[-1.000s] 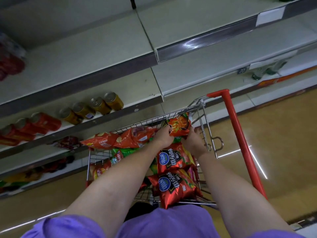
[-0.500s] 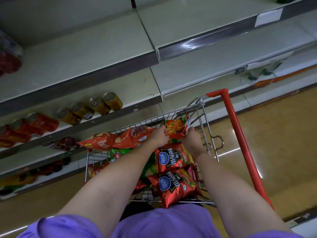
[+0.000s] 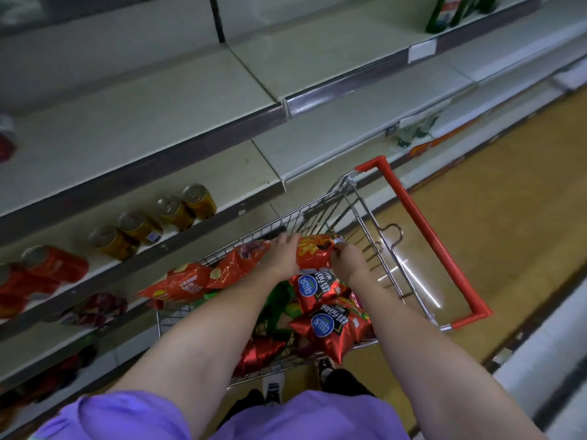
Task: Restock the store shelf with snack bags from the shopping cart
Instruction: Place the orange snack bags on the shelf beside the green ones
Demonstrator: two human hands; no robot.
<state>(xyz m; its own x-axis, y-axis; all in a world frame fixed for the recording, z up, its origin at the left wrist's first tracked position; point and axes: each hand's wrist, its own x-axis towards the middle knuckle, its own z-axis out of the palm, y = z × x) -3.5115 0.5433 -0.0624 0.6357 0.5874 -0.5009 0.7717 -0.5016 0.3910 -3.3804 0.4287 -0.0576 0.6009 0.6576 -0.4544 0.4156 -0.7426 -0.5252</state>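
A wire shopping cart [image 3: 365, 201] with a red handle [image 3: 425, 230] stands beside the store shelf [image 3: 158, 122]. Several red and green snack bags fill it, among them two red bags with blue round logos [image 3: 330, 325]. Over the cart's far end, both hands hold one orange-red snack bag [image 3: 314, 252]. My left hand [image 3: 282, 255] lies along the bag's left side with fingers stretched over it. My right hand [image 3: 346, 262] pinches the bag's right end. Two orange-red bags [image 3: 203, 277] hang over the cart's left rim.
Gold cans [image 3: 152, 223] and red cans [image 3: 44, 271] lie on the middle shelf at left. Dark bags [image 3: 95, 309] lie on the shelf below. Green bottles [image 3: 451, 11] stand top right. Tan floor [image 3: 508, 201] spreads right of the cart. My shoes [image 3: 273, 385] show under it.
The view has tilted, so cart and shelves sit lower and further right. Both hands still hold the same orange-red bag; my left hand's fingers now reach over it.
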